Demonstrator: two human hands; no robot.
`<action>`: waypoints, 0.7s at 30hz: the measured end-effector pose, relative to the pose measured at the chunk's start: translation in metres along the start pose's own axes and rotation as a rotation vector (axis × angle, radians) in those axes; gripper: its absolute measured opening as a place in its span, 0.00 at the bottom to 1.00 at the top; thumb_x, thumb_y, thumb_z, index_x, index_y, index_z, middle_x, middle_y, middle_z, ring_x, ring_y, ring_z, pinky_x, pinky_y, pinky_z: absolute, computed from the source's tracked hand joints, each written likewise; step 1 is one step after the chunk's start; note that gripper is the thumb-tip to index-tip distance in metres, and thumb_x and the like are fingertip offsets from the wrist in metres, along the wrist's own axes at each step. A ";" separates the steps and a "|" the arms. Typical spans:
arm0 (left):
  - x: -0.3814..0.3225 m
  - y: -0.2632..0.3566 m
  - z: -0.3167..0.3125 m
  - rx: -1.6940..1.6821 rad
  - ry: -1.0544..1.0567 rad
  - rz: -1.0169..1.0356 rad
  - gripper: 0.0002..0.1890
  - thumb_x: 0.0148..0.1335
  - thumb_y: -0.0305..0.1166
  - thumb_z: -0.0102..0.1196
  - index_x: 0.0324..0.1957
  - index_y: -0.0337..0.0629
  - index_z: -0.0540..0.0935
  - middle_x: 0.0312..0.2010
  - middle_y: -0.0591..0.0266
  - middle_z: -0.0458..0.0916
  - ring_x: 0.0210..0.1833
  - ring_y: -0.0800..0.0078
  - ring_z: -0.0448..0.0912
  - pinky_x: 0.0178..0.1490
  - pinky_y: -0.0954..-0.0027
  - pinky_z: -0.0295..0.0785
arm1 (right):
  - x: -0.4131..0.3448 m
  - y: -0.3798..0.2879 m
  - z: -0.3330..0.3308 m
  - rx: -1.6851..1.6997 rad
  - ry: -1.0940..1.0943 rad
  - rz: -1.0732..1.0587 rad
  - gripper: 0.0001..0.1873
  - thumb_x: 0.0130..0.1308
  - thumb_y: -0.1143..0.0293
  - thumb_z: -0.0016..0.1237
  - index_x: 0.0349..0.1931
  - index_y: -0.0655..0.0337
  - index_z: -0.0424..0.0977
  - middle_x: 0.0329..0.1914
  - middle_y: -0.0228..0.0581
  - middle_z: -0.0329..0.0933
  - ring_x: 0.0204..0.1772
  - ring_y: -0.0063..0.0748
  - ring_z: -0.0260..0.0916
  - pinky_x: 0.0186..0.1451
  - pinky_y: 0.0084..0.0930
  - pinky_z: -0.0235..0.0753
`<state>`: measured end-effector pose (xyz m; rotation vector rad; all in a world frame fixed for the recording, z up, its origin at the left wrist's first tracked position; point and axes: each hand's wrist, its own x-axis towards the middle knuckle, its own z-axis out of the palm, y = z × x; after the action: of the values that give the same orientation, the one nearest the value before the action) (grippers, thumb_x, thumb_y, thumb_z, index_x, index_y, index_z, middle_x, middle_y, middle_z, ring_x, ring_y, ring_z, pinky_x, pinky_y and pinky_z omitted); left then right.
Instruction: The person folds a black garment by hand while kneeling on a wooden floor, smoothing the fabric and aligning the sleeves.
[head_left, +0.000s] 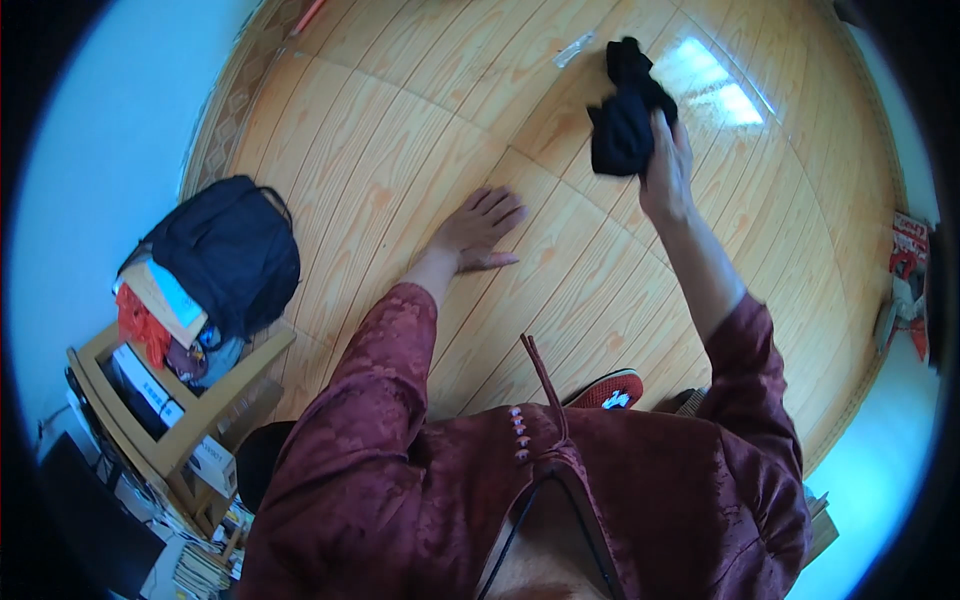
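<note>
My right hand (669, 169) grips a crumpled piece of black cloth (626, 124) above the far part of the wood-patterned floor (547, 292). The cloth hangs in folds, and its exact kind cannot be made out. Some of my right fingers are hidden behind it. Lower and to the left, my left hand (484, 229) holds nothing. Its fingers are spread, palm down, over the floorboards; whether it presses on them is hard to tell.
At left, a dark backpack (225, 255) rests on a wooden chair (225, 382) with a red plastic bag (142, 326). A clear plastic scrap (574, 50) lies near the cloth. A red slipper (611, 390) shows by my body. Assorted items (909, 262) line the right wall.
</note>
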<state>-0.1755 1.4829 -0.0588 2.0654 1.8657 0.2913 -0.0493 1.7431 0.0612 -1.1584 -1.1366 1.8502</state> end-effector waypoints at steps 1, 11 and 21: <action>0.002 0.000 -0.003 0.000 0.003 -0.019 0.44 0.54 0.61 0.58 0.68 0.46 0.65 0.70 0.56 0.59 0.75 0.57 0.54 0.76 0.53 0.46 | -0.028 0.002 -0.008 -0.084 -0.015 0.025 0.17 0.74 0.59 0.46 0.54 0.62 0.70 0.47 0.31 0.72 0.51 0.19 0.67 0.55 0.20 0.69; -0.057 -0.025 -0.013 -0.172 0.144 -0.222 0.26 0.61 0.34 0.56 0.62 0.40 0.72 0.65 0.52 0.68 0.70 0.52 0.64 0.71 0.57 0.61 | -0.186 0.134 -0.019 -1.296 -0.602 -0.261 0.34 0.55 0.73 0.61 0.63 0.53 0.63 0.54 0.59 0.62 0.57 0.64 0.65 0.61 0.42 0.71; -0.150 0.007 -0.017 -0.126 0.214 -0.405 0.41 0.56 0.40 0.64 0.69 0.37 0.60 0.68 0.43 0.62 0.74 0.49 0.57 0.75 0.53 0.53 | 0.064 0.123 0.093 -0.989 0.058 -0.333 0.19 0.54 0.67 0.64 0.47 0.56 0.77 0.44 0.57 0.78 0.49 0.58 0.76 0.54 0.41 0.76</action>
<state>-0.1933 1.3358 -0.0294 1.5791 2.2714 0.5233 -0.1696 1.7194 -0.0520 -1.3733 -2.1562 0.9575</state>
